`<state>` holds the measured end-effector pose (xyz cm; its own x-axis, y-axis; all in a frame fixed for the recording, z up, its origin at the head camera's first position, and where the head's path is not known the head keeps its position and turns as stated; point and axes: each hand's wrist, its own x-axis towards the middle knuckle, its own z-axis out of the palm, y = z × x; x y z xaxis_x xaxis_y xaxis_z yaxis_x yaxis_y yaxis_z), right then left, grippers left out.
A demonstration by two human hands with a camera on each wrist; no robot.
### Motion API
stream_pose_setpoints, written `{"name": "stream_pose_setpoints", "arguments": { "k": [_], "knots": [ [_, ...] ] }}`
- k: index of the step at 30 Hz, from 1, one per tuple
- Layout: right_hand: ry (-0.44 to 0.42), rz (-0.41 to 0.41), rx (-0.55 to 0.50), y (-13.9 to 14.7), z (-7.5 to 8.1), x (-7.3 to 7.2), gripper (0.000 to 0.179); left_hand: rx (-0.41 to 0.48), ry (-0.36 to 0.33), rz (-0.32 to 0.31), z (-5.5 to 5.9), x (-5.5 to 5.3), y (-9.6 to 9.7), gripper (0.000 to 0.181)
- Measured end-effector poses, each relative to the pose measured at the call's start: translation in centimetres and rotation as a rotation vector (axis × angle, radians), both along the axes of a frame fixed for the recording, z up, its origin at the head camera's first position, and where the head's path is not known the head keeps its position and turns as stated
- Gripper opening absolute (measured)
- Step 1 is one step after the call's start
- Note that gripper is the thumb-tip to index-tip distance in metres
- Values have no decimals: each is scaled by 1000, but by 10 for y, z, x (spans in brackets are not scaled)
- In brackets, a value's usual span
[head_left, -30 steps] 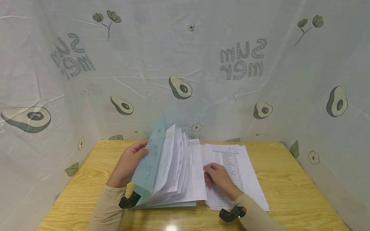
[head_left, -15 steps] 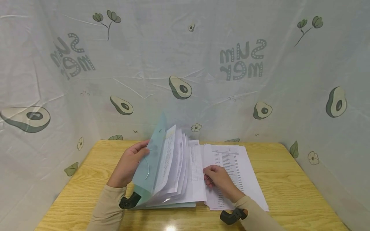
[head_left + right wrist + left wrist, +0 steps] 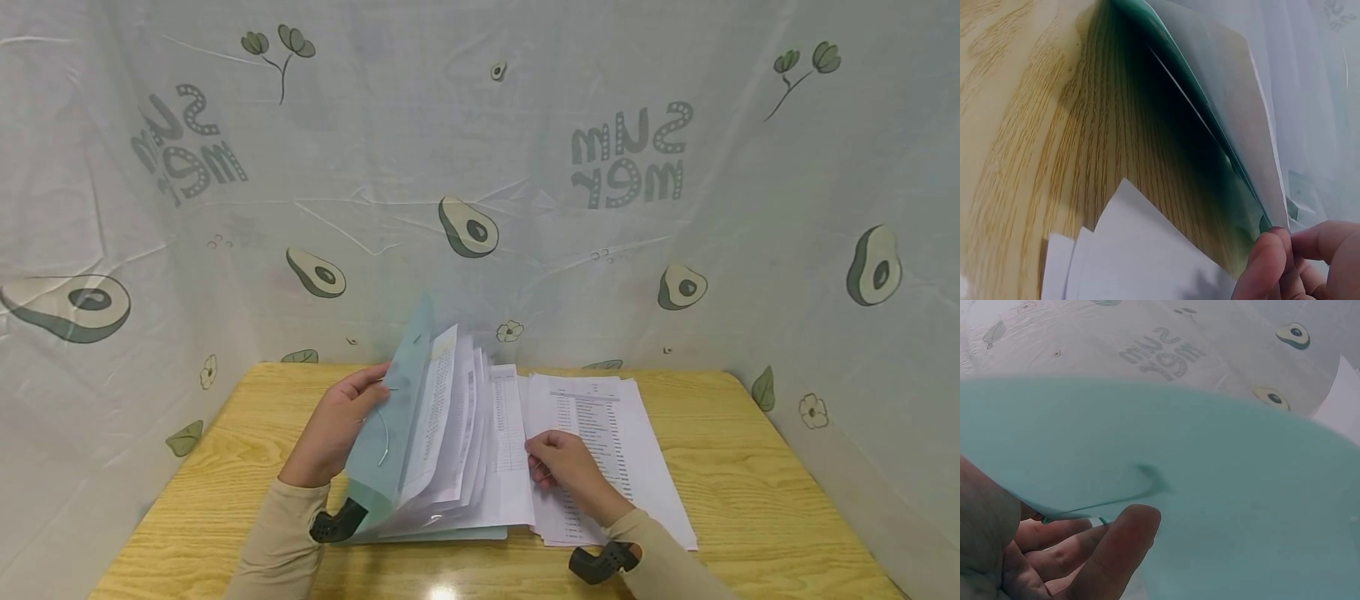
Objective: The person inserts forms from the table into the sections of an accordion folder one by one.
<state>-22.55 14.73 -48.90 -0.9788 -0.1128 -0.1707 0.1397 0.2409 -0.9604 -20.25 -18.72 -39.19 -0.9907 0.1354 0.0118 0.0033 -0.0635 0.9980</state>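
Note:
A translucent blue-green plastic folder (image 3: 382,442) stands spread on the table with several printed sheets (image 3: 438,417) fanned inside it. My left hand (image 3: 337,421) grips its raised front cover by the left edge, near a thin string; in the left wrist view the cover (image 3: 1210,462) hides part of that hand. My right hand (image 3: 566,467) pinches the folder's right edge together with paper, thumb against fingertips. The right wrist view shows the green edge (image 3: 1235,165) and a white sheet (image 3: 1254,112) running into those fingers (image 3: 1266,262).
A loose stack of printed pages (image 3: 652,467) lies right of the folder, partly under my right hand and forearm. Wooden table (image 3: 757,483) surface surrounds both. Behind it hangs a pale curtain (image 3: 525,150) with avocado prints. A black camera mount sits on each wrist.
Almost nothing moves. The raised cover leans very slightly to the right, and my right hand has shifted a touch left with the pinched edge.

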Motion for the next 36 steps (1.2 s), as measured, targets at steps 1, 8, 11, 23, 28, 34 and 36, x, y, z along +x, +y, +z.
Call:
{"name": "stream_pose_setpoints", "arguments": {
  "k": [1, 8, 11, 23, 28, 34, 36],
  "knots": [
    [4, 0, 1, -1, 0, 0, 19, -1, 0, 1, 0, 0, 0, 41],
    [12, 15, -2, -5, -1, -1, 20, -4, 5, 1, 0, 0, 0, 40],
    [7, 24, -9, -7, -3, -3, 20, -1, 6, -1, 0, 0, 1, 40],
    [-8, 61, -18, -19, -6, -3, 20, 0, 4, -7, 0, 1, 0, 40],
    [-8, 78, -13, -23, -6, -5, 19, -6, 5, -6, 0, 1, 1, 40],
    [0, 108, -36, -29, -4, -6, 19, -7, -2, -1, 0, 1, 1, 40],
    [-1, 121, -51, -31, -3, -7, 19, -8, -2, -2, 1, 1, 1, 40]
  ]
}}
